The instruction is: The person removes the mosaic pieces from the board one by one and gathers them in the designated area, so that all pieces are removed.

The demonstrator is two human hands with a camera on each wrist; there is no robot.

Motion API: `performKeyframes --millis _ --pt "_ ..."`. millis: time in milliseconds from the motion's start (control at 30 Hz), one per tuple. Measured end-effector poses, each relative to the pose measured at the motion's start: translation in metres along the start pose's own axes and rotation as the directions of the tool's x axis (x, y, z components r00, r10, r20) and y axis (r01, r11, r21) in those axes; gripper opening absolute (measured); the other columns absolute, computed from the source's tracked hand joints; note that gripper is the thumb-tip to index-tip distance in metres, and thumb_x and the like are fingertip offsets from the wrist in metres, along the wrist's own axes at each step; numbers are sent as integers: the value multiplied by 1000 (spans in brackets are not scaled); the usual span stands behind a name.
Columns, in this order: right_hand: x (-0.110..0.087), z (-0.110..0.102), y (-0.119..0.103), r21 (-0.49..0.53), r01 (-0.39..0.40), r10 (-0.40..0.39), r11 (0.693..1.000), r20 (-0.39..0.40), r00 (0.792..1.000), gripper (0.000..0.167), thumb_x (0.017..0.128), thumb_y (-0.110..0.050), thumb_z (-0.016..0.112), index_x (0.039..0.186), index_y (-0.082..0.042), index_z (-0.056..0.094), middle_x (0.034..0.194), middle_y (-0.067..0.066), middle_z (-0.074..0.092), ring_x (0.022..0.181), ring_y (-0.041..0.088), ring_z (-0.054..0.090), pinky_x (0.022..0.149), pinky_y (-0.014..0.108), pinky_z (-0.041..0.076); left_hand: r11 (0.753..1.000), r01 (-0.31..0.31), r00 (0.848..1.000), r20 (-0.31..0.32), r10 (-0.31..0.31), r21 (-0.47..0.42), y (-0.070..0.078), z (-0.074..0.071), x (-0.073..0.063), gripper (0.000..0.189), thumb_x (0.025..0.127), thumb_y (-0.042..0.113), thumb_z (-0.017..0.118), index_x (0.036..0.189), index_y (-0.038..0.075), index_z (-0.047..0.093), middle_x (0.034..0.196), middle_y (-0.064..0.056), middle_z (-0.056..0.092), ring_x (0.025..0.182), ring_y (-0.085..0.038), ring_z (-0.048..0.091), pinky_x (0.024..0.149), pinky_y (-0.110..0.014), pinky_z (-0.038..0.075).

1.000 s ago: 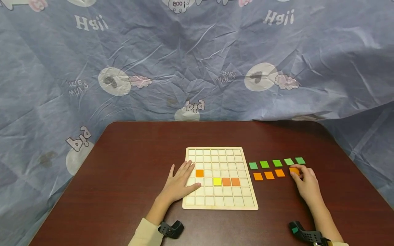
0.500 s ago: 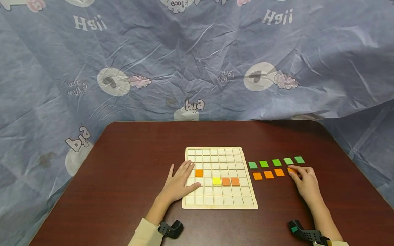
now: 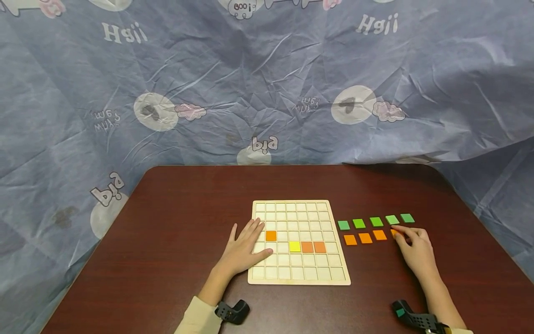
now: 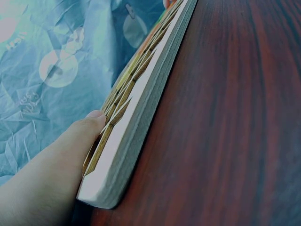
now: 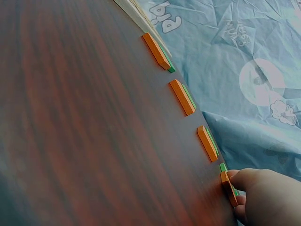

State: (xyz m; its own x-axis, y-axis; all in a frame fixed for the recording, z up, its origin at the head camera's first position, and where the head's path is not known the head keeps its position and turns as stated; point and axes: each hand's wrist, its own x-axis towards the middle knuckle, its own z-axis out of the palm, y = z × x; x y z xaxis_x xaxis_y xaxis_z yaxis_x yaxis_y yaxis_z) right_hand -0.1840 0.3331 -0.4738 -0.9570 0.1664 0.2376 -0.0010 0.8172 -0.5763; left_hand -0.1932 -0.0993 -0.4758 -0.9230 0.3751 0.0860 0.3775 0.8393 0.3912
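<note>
My left hand [image 3: 242, 250] lies with spread, straight fingers on the left side of a pale wooden grid board [image 3: 299, 281]; in the left wrist view its thumb [image 4: 84, 134] rests over the board's edge. On the grid sit a dark orange tile [image 3: 271, 235], a yellow tile [image 3: 295, 246] and two lighter orange tiles [image 3: 313, 247]. Right of the board, my right hand [image 3: 418, 253] pinches a small square orange tile [image 5: 229, 189] at the right end of the orange row. Its fingers cover most of that tile in the head view.
A row of several green tiles [image 3: 376, 221] lies just behind the row of orange tiles [image 3: 365, 238]. All rest on a dark reddish-brown table [image 3: 187, 199]. A patterned blue cloth [image 3: 250, 69] hangs behind the table's far edge.
My right hand has shifted the pinched orange tile slightly left, towards the other orange tiles, and its fingers now hide more of it. The left hand has stayed in place.
</note>
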Motion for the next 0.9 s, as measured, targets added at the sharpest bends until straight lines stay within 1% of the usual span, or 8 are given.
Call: performKeyframes --millis 67,300,500,567,667,733,833,900 --pt "0 0 0 8 -9 9 1000 -4 1000 34 96 -23 43 118 -1 58 114 24 40 83 21 39 65 30 29 1000 -2 1000 -3 2 1 0 1 0 79 83 64 41 146 20 23 153 2 19 142 -14 14 110 -56 -1" --pt "0 -1 0 57 -32 36 998 -68 997 31 95 -23 43 113 -2 59 114 21 42 73 -7 29 62 24 29 1000 -11 1000 -19 11 -9 -1 1 1 79 83 62 44 145 19 25 152 0 21 141 -16 17 110 -57 1" --pt "0 -2 -6 73 -21 29 997 -120 992 29 94 -19 45 112 -2 60 113 19 47 75 -16 27 63 23 30 1000 -8 1000 -12 8 -15 0 0 0 79 83 62 45 145 18 25 152 -1 21 141 -17 17 110 -57 0" --pt "0 -4 -11 71 -13 23 997 -139 990 29 94 -18 45 112 -2 60 112 18 49 77 -18 27 64 23 30 1000 -5 1000 -6 5 1 0 -1 -1 79 83 63 44 145 19 24 152 1 20 141 -15 16 110 -56 0" --pt "0 -6 -21 72 1 10 997 -152 988 30 94 -19 45 114 -4 60 109 16 51 75 -16 28 63 22 30 1000 -7 1000 -5 7 10 1 -1 -1 79 83 63 43 145 19 24 152 1 20 141 -15 16 110 -56 0" --pt "0 -5 -29 67 12 -2 998 -151 988 30 94 -20 44 114 -5 60 109 15 52 77 -12 32 63 19 31 1000 -5 1000 -5 6 16 1 -1 0 79 83 64 42 146 19 24 153 1 20 141 -15 16 110 -56 0" --pt "-1 -3 -43 62 48 -39 997 -140 989 29 94 -20 45 113 -6 61 111 15 53 84 1 43 65 14 33 1000 -5 1000 -3 5 14 0 -1 0 79 83 64 42 145 19 24 152 1 20 141 -15 16 110 -56 0" --pt "-2 -1 -53 54 80 -72 995 -139 988 27 94 -19 46 112 -6 62 110 14 55 87 12 46 67 13 35 1000 1 1000 7 -1 18 0 0 1 79 83 65 41 146 20 23 153 2 19 142 -14 15 111 -55 0"
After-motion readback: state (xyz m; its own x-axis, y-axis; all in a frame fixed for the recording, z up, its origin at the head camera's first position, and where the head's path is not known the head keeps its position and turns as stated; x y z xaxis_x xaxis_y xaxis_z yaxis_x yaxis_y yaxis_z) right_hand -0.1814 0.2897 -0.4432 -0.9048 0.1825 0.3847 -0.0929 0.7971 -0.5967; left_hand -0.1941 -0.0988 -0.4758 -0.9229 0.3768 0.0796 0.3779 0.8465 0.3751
